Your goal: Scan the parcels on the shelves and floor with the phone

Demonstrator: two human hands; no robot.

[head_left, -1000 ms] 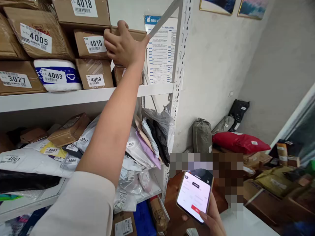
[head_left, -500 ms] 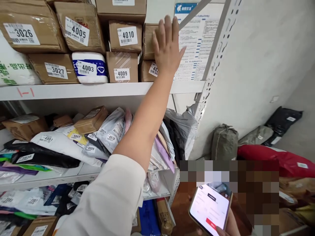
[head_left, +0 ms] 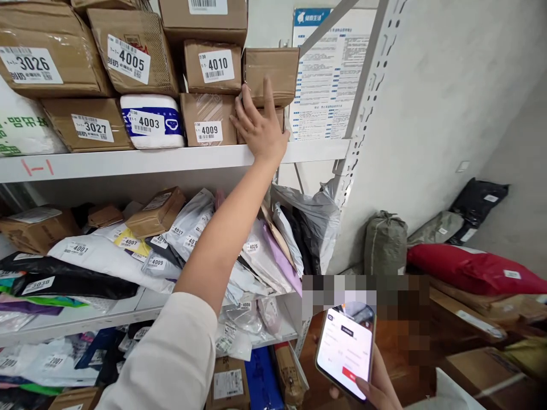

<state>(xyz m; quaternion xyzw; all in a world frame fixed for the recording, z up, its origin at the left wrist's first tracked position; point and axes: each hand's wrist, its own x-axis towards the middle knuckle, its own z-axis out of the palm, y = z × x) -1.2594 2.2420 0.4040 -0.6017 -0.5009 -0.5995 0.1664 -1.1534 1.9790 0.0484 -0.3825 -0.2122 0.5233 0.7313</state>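
My left hand (head_left: 260, 128) reaches up to the top shelf with its fingers spread. It lies over the front of a small brown box, mostly hidden behind it, and its fingertips overlap the unlabelled cardboard box (head_left: 280, 68) stacked above. Beside the hand stand a box labelled 4009 (head_left: 194, 108) and, over that, a box labelled 4010 (head_left: 192, 71). Low on the right, my right hand (head_left: 378, 381) is closed around a smartphone (head_left: 346, 347) with a lit screen, its thumb at the lower edge of the glass.
Labelled mailing bags (head_left: 98, 259) and boxes crowd the lower shelves. A slanted brace and a perforated white post (head_left: 363, 102) bound the rack on the right. Against the wall lie a grey-green sack (head_left: 386, 245) and a red parcel (head_left: 470, 267). A notice (head_left: 333, 85) hangs behind the rack.
My left hand has moved down and left from the upper cardboard box, uncovering its front, to the box beneath. The phone in my right hand shifted slightly left in view.
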